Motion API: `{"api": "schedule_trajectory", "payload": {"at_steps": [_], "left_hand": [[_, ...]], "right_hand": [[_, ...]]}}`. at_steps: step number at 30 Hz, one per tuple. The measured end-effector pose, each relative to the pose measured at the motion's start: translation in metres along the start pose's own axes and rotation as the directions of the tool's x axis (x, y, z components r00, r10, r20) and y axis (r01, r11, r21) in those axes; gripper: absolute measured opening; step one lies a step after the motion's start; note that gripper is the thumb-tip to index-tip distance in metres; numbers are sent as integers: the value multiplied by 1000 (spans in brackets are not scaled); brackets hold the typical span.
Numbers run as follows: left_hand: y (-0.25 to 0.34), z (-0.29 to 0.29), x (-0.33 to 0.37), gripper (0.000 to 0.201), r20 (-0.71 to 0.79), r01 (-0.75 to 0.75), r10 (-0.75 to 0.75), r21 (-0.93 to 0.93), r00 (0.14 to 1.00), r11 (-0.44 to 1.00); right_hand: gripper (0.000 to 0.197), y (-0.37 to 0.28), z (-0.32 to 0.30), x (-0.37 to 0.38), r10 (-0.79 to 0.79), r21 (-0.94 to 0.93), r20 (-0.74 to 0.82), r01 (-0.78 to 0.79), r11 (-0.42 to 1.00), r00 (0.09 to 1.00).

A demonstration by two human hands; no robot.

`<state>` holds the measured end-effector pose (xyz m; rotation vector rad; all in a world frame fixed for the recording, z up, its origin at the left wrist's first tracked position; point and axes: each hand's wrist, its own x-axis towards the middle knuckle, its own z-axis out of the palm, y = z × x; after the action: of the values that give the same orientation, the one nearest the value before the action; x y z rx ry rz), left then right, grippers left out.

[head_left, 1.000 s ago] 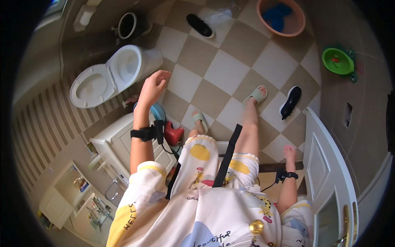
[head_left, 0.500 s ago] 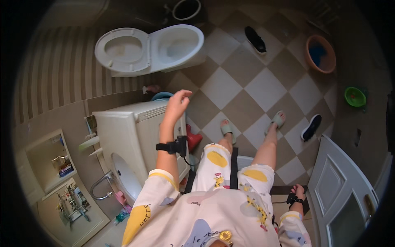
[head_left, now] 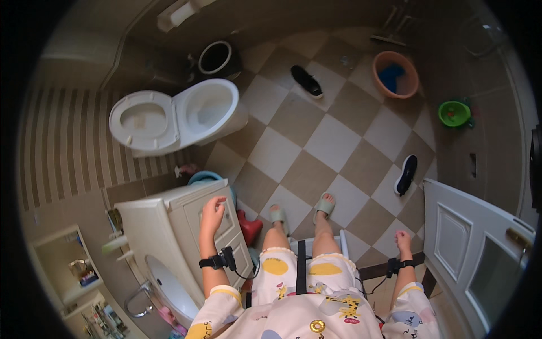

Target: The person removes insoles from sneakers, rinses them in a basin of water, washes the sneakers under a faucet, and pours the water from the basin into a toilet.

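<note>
My left hand is raised beside the white washbasin cabinet; its fingers are loosely bent, the thumb apart from them, and nothing shows in it. My right hand hangs out to the right near the white door, fingers curled in and no object visible. Each wrist wears a black strap with a small device; the left one has a cable. My feet, in pale green slippers, are on the checkered tile floor. Neither hand visibly touches anything.
A white toilet with its lid up and a black bin stand at the far left. Loose dark shoes lie about. An orange basin with something blue inside and a green basin are far right. A red object sits beside the cabinet.
My view has shifted and turned, so the toilet, basins and shoes sit elsewhere in the picture. My feet are closer together. My right arm shows more fully; both hands still hold nothing visible.
</note>
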<state>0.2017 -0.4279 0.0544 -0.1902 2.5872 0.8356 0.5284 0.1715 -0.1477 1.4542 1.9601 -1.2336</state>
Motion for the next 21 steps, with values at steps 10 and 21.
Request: {"api": "schedule_trajectory", "payload": {"at_steps": [10,21], "left_hand": [[89,56,44,26,171,-123,109,71,979,990],[130,69,75,24,187,-248,235,45,954,968]], "right_hand": [[14,130,-82,-80,407,119,-220,-390,913,887],[22,99,-49,-41,46,-205,-195,-87,975,980]]}}
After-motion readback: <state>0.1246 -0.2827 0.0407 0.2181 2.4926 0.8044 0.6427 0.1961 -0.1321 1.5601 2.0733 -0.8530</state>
